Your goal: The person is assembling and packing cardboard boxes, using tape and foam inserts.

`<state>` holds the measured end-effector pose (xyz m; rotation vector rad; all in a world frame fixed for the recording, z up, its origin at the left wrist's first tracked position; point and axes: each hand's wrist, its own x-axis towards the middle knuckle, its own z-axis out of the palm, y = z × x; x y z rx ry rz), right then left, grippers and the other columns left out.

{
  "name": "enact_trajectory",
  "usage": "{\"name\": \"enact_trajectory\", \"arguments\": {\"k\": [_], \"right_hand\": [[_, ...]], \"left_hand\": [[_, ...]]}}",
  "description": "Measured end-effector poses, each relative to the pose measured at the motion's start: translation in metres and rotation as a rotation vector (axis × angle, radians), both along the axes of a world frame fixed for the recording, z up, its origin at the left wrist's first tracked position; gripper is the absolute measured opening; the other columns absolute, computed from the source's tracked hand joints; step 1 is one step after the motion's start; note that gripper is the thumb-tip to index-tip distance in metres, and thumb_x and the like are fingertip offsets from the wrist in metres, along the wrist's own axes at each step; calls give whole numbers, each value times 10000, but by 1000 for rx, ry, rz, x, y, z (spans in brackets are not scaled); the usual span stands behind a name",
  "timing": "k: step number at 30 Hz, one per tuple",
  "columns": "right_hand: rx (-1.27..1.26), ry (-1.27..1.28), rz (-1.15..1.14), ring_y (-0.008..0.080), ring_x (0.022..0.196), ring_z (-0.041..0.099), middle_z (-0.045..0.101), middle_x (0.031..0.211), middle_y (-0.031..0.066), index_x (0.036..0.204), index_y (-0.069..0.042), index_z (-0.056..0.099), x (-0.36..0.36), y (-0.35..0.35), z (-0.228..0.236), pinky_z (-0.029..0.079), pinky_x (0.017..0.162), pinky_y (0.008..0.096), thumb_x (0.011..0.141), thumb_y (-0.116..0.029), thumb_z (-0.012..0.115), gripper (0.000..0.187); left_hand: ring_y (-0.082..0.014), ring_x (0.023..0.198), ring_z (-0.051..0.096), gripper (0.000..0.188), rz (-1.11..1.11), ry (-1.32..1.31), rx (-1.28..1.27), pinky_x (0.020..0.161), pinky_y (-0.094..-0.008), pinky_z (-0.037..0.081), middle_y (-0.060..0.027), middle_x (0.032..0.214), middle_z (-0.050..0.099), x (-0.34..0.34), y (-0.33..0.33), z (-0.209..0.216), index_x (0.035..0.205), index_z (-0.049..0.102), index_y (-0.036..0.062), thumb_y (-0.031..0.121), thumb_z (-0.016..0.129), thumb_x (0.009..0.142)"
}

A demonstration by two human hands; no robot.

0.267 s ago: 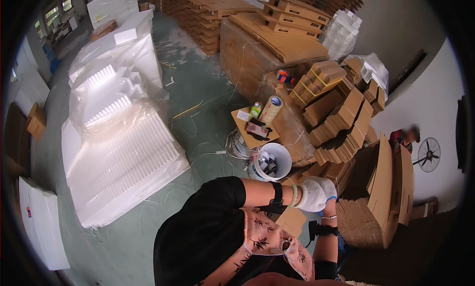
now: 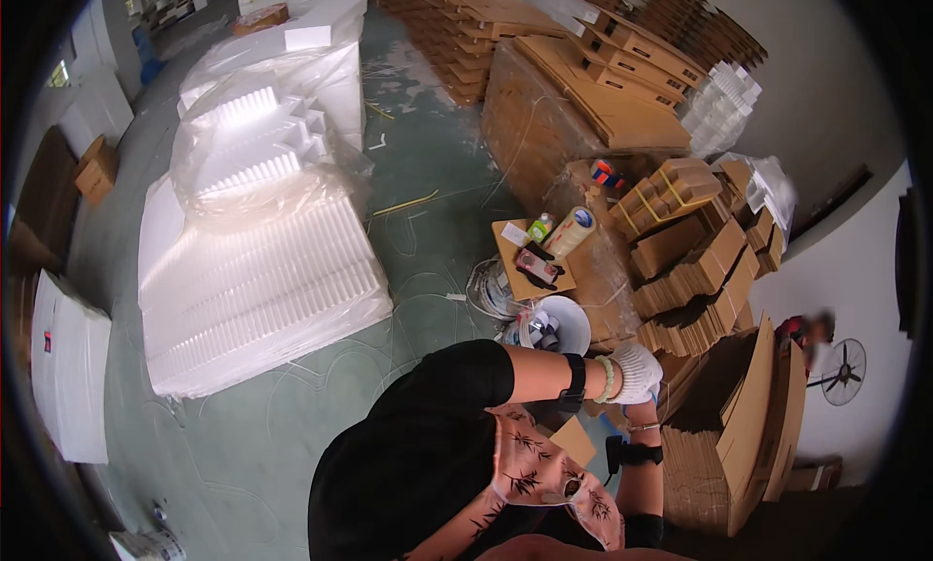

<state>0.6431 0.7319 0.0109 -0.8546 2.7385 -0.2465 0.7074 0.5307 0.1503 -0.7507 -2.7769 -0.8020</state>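
Shifted since the earlier frame: view as a whole, with foam (image 2: 262,279), table (image 2: 515,255) and bucket (image 2: 577,313) now farther right in sight. Near part of bucket now masked by left arm (image 2: 540,374).

Hands: together, much as before. Note left hand (image 2: 638,372) laid over right hand (image 2: 644,410), latter mostly hidden. Cannot tell whether left fingers are clamped on anything or merely resting; cannot tell state of right fingers at all.

Glove (image 2: 630,378): worn on left hand, right of bucket and just left of near cartons (image 2: 708,464). Bracelet (image 2: 606,379) close to its cuff.

Handling, by judgement: probably light, soft and stretchy; knit look suggests good grip, little slip, no fragility. Likely to bunch if pulled by fingertips. Best taken by cuff, on wrist side.

Writing: dark printed patches on far cartons (image 2: 641,61), too small to read. Blue marking at end of tape (image 2: 570,235) on table, also unreadable. Small red mark on white block (image 2: 73,376) at left, no lettering made out. On glove, no label visible.
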Motion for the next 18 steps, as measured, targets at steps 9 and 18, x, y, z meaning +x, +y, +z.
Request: {"name": "enact_trajectory", "arguments": {"k": [9, 18], "right_hand": [[365, -2, 98, 219, 1313, 389, 436, 1418, 81, 1388, -123, 419, -3, -63, 5, 295, 1078, 368, 949, -358, 466, 500], [930, -94, -261, 242, 1262, 453, 453, 1397, 119, 1348, -106, 449, 29, -167, 109, 385, 1006, 391, 898, -331, 540, 511]], "left_hand": [[-338, 967, 603, 209, 1195, -105, -18, 857, -442, 449, -138, 1011, 653, -63, 113, -137, 875, 714, 86, 207, 559, 806], [-391, 828, 620, 183, 652, -202, 298, 795, -463, 470, -156, 822, 651, -14, 34, -47, 777, 710, 79, 208, 603, 705]]}}
